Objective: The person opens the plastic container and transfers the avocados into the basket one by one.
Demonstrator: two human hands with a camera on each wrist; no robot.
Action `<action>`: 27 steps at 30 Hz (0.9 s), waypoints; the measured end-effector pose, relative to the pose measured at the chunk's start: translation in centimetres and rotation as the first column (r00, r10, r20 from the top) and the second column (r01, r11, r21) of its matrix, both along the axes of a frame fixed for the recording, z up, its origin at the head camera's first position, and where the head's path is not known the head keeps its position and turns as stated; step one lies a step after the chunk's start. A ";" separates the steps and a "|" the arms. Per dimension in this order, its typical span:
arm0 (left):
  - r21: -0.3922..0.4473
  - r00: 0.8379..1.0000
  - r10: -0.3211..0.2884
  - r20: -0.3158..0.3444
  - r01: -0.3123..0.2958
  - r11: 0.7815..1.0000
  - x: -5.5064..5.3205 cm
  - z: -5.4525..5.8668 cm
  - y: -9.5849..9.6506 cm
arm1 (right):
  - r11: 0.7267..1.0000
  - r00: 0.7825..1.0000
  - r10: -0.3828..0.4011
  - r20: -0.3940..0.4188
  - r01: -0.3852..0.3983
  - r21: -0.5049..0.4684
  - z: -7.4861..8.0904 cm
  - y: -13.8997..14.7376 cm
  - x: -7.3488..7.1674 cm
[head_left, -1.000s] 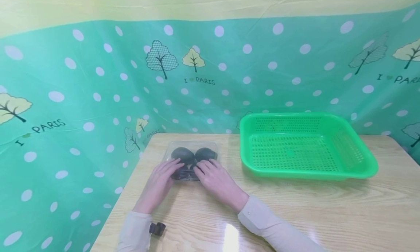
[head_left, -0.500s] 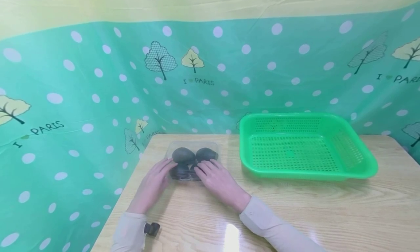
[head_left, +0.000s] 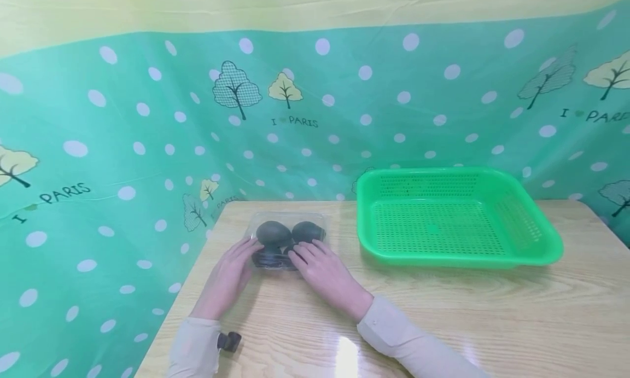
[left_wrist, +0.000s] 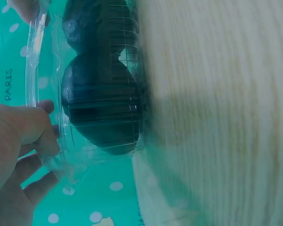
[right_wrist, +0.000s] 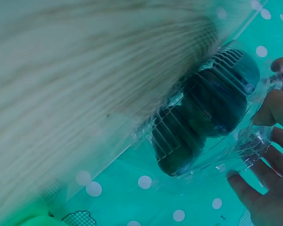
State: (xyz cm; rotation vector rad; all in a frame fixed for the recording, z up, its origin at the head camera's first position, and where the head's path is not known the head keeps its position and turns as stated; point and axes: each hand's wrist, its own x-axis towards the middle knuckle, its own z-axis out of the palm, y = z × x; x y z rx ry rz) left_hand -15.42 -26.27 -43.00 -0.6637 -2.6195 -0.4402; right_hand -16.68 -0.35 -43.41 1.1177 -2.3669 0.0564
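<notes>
A clear plastic box [head_left: 307, 218] stands at the table's left back, with several dark oval fruits [head_left: 273, 234] inside that look like avocados. My left hand [head_left: 227, 277] pinches the box's rim at the near left corner. In the left wrist view, the thumb [left_wrist: 42, 122] is against the rim, with fingers beyond it. My right hand [head_left: 330, 277] grips the rim at the near right side, fingertips over the top. In the right wrist view, its thumb [right_wrist: 271, 110] touches the rim from the near side. The fingers partly hide the front fruits.
A green plastic basket [head_left: 460, 260] with a perforated bottom stands at the back right of the wooden table [head_left: 467, 312]. Behind and left of the table hangs a green dotted curtain [head_left: 275, 164]. A small black piece [head_left: 229, 341] sits at the left cuff.
My left hand has drawn back left from over the box's front to its left edge. The right hand stays nearly in place. The box rests where it was; the view shifts slightly.
</notes>
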 end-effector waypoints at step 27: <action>-0.006 0.999 0.006 0.043 -0.006 1.000 -0.3 2.0 0.0 | 1.000 1.000 -0.013 0.013 0.013 -0.011 -0.1 0.2 0.1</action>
